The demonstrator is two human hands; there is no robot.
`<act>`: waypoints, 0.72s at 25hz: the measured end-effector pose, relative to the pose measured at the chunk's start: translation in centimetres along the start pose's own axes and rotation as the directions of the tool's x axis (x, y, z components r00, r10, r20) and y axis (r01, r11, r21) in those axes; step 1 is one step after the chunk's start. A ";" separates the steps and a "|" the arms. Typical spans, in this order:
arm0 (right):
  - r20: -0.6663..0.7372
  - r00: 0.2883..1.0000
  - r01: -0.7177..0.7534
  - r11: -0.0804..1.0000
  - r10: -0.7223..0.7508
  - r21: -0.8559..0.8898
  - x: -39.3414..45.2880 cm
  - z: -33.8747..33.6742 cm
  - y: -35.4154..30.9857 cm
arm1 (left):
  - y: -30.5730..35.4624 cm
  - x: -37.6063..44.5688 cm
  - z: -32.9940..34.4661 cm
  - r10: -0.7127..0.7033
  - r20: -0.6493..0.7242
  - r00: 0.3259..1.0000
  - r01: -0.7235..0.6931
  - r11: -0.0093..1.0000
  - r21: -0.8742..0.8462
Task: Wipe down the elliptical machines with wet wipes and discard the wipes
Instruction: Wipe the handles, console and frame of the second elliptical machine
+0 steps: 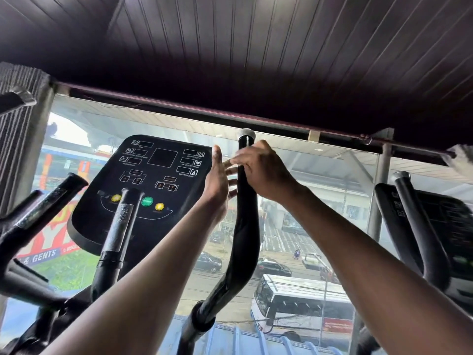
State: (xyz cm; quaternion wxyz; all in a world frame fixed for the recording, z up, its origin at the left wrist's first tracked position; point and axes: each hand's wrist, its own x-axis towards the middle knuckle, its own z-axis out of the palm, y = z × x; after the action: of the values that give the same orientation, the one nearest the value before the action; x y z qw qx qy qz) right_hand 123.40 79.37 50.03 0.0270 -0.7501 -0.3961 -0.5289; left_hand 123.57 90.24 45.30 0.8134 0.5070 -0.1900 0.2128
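Right hand (261, 170) is wrapped around the upper part of the black handlebar (244, 221), just below its grey end cap (246, 134). Left hand (217, 180) is flat against the bar's left side, fingers extended. Console (143, 185) stands left, screens dark. No wipe discernible.

The black console (139, 187) of the elliptical carries small white labels beside its dark display windows: "HEART RATE (bpm)" and "CALORIES (kcal)" can be read on the right side, with one above them that looks like "DISTANCE", while the labels on the left side are too small to make out. Its green button (147, 201) bears a word that is blurred. Outside the window, a blue banner (41, 255) shows "& GENTS" in white letters.
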 end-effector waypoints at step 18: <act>-0.176 0.958 -0.204 0.969 0.227 0.141 -3.3 1.5 -1.1 | 1.0 -0.7 -1.0 0.013 0.055 0.998 -0.016 0.999 0.049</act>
State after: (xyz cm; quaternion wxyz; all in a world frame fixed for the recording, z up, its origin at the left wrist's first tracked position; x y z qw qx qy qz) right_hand 123.49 78.95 46.27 0.1682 -0.7315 -0.3390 -0.5672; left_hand 122.54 91.46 45.25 0.7936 0.5311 -0.2104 0.2093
